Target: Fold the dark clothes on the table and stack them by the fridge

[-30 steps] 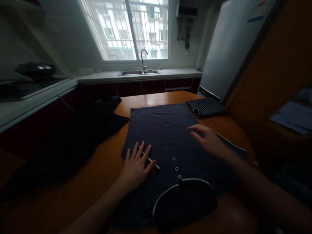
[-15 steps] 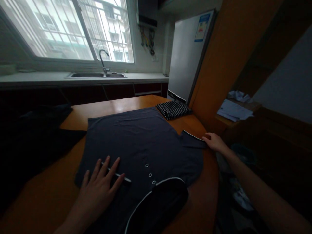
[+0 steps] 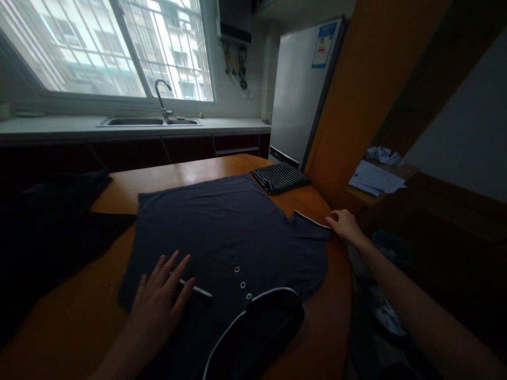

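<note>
A dark grey short-sleeved shirt (image 3: 206, 227) with white trim lies spread over the wooden table (image 3: 336, 295). Its collar and several white-ringed buttons face me. My left hand (image 3: 160, 287) rests flat on the shirt with fingers apart, partly covering a narrow white strip (image 3: 202, 291) that looks like pocket trim. At the far right, my right hand (image 3: 345, 226) hovers with slightly bent fingers by the outer corner of the white-edged sleeve (image 3: 311, 227). That corner shows uncovered below the fingertips; whether they touch it is hard to make out.
Beyond the shirt lies a folded black-and-white striped cloth (image 3: 279, 178). Dark fabric (image 3: 59, 221) covers the table's left side. Papers (image 3: 376, 177) lie on a ledge at right. A sink (image 3: 137, 121), a window and a fridge (image 3: 299, 89) stand behind.
My left hand has slid slightly left, baring more of the white strip. My right hand has risen a little from the sleeve corner. The view has shifted slightly.
</note>
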`<action>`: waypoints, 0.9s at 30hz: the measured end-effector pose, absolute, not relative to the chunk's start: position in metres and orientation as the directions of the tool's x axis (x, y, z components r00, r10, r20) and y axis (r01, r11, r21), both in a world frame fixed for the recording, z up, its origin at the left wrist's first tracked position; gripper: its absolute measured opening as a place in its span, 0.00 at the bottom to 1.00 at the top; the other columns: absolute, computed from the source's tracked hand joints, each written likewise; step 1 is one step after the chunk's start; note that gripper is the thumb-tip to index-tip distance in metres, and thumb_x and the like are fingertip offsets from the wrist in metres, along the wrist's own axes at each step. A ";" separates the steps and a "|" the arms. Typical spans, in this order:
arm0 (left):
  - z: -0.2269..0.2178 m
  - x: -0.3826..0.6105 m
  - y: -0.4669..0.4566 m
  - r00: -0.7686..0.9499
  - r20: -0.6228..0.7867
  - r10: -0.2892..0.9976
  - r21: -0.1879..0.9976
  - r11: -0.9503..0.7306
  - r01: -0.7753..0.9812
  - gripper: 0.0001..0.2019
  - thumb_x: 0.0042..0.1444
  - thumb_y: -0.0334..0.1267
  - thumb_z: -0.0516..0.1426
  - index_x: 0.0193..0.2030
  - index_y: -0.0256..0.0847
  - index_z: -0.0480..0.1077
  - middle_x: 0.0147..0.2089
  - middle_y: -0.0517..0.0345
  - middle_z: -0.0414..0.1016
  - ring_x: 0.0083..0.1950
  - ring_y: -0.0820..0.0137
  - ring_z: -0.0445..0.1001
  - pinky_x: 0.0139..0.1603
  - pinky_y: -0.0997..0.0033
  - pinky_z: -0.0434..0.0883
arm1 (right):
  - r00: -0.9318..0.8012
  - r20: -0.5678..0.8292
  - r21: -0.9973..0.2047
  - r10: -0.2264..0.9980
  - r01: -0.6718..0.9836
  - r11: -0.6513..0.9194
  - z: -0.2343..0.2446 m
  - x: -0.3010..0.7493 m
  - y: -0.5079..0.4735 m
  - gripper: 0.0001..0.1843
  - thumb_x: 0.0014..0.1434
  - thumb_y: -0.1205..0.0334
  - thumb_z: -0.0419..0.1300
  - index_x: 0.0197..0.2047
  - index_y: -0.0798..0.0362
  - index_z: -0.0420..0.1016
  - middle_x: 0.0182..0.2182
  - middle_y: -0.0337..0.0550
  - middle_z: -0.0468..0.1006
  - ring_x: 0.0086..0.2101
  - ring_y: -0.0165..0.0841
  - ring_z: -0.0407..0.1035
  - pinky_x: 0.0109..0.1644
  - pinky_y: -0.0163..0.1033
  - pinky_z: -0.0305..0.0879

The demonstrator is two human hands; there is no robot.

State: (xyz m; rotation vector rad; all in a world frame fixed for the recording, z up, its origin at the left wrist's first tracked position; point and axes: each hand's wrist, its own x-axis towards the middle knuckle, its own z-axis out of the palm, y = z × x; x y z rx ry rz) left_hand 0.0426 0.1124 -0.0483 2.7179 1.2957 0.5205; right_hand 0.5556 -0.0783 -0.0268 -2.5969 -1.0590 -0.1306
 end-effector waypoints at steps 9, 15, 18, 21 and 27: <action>-0.054 0.040 0.117 0.628 0.256 0.735 0.212 -0.676 0.706 0.27 0.65 0.49 0.44 0.64 0.43 0.70 0.73 0.48 0.60 0.75 0.48 0.53 0.68 0.35 0.58 | 0.664 -0.058 -0.458 0.746 0.646 -0.611 -0.012 0.530 -0.069 0.13 0.53 0.55 0.70 0.37 0.55 0.80 0.37 0.48 0.83 0.37 0.36 0.77 0.37 0.35 0.67; -0.054 0.039 0.116 0.648 0.233 0.725 0.187 -0.688 0.701 0.25 0.66 0.47 0.46 0.64 0.45 0.71 0.72 0.50 0.61 0.75 0.48 0.53 0.68 0.36 0.59 | 0.625 -0.259 -0.559 0.737 0.525 -0.642 0.011 0.512 -0.063 0.01 0.50 0.70 0.64 0.29 0.56 0.77 0.27 0.41 0.80 0.29 0.31 0.73 0.30 0.31 0.64; -0.054 0.039 0.115 0.665 0.228 0.712 0.169 -0.701 0.693 0.25 0.66 0.47 0.46 0.64 0.45 0.71 0.73 0.50 0.60 0.74 0.48 0.53 0.67 0.35 0.59 | 0.557 -0.183 -0.697 0.810 0.508 -0.507 0.034 0.487 -0.057 0.04 0.50 0.70 0.62 0.31 0.55 0.78 0.28 0.41 0.80 0.30 0.32 0.73 0.31 0.32 0.65; -0.056 0.039 0.115 0.679 0.228 0.698 0.136 -0.714 0.687 0.25 0.67 0.46 0.46 0.65 0.45 0.70 0.73 0.50 0.60 0.74 0.46 0.53 0.67 0.34 0.59 | 0.410 -0.062 -0.810 0.910 0.511 -0.286 0.051 0.451 -0.048 0.10 0.52 0.63 0.65 0.39 0.55 0.79 0.34 0.43 0.82 0.34 0.34 0.74 0.35 0.34 0.67; -0.059 0.036 0.115 0.693 0.238 0.680 0.128 -0.730 0.672 0.24 0.68 0.47 0.46 0.66 0.45 0.69 0.74 0.49 0.58 0.75 0.47 0.52 0.67 0.33 0.59 | 0.329 0.023 -0.825 0.944 0.540 -0.168 0.037 0.422 -0.024 0.14 0.63 0.55 0.57 0.40 0.55 0.80 0.34 0.47 0.81 0.33 0.34 0.74 0.38 0.38 0.69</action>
